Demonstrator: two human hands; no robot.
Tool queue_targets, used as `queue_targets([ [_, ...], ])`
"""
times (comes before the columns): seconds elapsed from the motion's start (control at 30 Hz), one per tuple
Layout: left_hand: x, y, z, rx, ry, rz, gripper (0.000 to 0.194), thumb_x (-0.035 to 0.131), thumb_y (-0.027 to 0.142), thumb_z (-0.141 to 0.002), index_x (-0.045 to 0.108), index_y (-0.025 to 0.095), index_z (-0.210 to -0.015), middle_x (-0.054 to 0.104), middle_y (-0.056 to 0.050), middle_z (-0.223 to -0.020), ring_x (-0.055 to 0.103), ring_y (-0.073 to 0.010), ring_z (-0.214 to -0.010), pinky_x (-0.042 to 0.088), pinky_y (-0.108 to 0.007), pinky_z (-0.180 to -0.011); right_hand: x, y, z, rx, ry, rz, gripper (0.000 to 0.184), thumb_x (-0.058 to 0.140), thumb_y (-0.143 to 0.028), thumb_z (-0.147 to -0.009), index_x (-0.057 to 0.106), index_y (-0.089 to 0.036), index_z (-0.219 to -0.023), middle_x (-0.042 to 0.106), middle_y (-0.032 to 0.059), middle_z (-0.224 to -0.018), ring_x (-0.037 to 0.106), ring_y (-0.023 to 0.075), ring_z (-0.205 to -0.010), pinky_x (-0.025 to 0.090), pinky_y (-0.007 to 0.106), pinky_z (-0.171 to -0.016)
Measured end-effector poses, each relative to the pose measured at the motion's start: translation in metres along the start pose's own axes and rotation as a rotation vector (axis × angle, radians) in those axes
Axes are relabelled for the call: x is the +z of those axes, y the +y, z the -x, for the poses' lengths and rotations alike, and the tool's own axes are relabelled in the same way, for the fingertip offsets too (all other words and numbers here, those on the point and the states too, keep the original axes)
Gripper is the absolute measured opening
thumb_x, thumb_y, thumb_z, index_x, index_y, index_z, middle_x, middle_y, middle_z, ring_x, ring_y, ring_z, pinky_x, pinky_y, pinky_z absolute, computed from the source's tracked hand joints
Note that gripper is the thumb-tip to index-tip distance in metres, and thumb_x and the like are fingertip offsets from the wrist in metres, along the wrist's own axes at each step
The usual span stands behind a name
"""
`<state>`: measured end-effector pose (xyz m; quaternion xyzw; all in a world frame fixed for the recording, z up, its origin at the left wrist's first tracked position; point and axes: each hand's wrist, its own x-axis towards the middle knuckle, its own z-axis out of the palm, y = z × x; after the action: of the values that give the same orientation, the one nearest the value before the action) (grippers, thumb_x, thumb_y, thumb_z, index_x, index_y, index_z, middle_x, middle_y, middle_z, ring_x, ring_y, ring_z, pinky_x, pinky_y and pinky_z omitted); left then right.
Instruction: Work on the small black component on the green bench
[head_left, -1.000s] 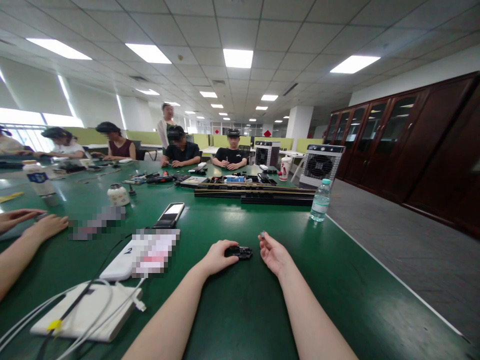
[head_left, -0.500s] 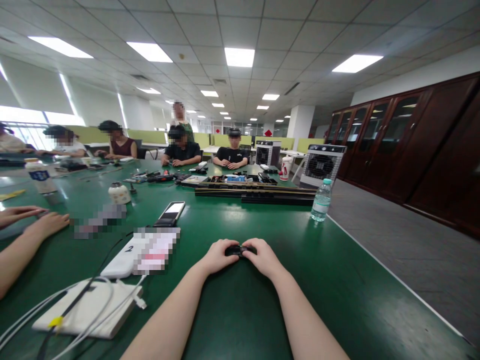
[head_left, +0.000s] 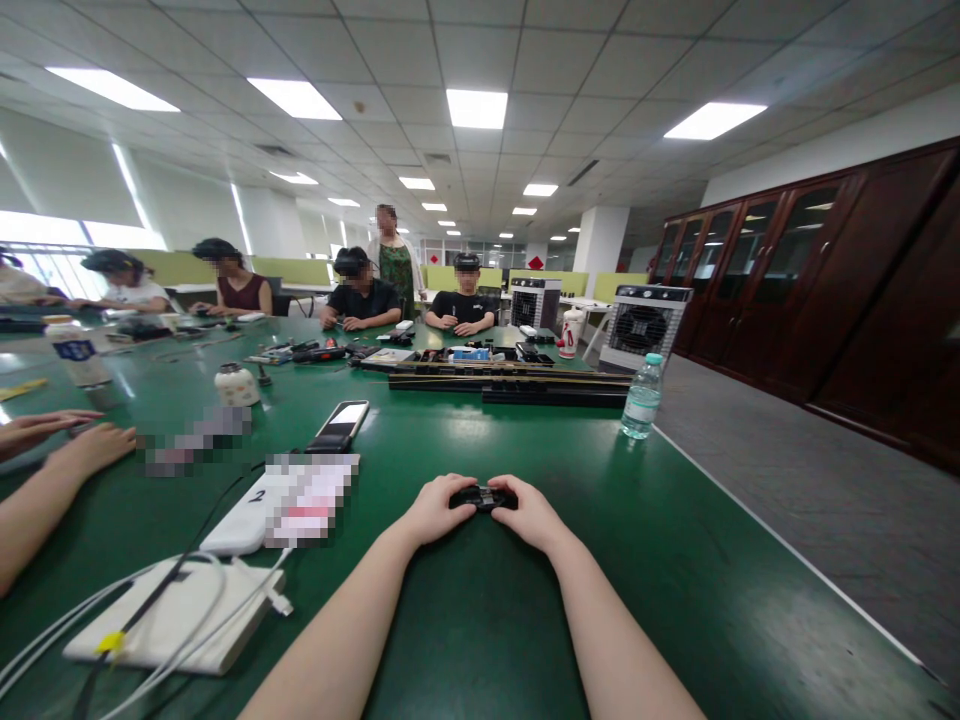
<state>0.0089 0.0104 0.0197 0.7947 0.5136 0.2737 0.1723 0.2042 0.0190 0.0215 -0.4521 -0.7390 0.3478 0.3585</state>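
Observation:
Between my hands lies a small black mouse-shaped device (head_left: 484, 498), with lighter, metallic-looking parts showing in its middle. Its exact kind is too small to make out. My left hand (head_left: 441, 508) grips its left end, thumb on the near side and fingers curled over the far side. From the right, my right hand (head_left: 527, 512) holds the other end in the same way. Both ends are partly hidden by fingers. The device is at or just above the green tabletop (head_left: 480, 610).
A water bottle (head_left: 641, 398) stands near the right edge. Black rails (head_left: 555, 396) lie across the table ahead. To the left are a white power bank (head_left: 247, 515), a phone (head_left: 341, 425), a white box (head_left: 172, 625) with cables, and another person's hand (head_left: 94, 450). Several people sit beyond.
My right hand has shifted slightly right along the device, so more of its middle shows. My left hand stays in place. The standing person in the background has moved right.

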Motion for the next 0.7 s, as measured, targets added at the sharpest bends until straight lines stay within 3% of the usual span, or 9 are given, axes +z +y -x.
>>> queue_targets([
  [0.3, 0.0041, -0.0037, -0.0009, -0.043, 0.016, -0.015, 0.050, 0.062, 0.033, -0.072, 0.054, 0.018, -0.120, 0.058, -0.008, -0.118, 0.052, -0.0241, -0.110, 0.039, -0.034, -0.096, 0.0005, 0.0017, -0.0020, 0.009, -0.016, -0.028, 0.034, 0.061, -0.014, -0.063, 0.063, -0.022, -0.095, 0.066, 0.0022, -0.098, 0.060, 0.0205, -0.095, 0.043, 0.036, -0.090],
  [0.7, 0.0029, -0.0041, -0.0016, 0.003, 0.010, -0.019, 0.034, 0.059, 0.030, -0.076, 0.060, 0.019, -0.108, 0.062, -0.007, -0.108, 0.056, -0.0219, -0.100, 0.042, -0.033, -0.090, 0.0013, -0.0011, -0.0010, 0.008, 0.015, -0.036, 0.033, 0.062, -0.015, -0.062, 0.064, -0.022, -0.094, 0.067, 0.0031, -0.097, 0.060, 0.0207, -0.094, 0.044, 0.036, -0.090],
])
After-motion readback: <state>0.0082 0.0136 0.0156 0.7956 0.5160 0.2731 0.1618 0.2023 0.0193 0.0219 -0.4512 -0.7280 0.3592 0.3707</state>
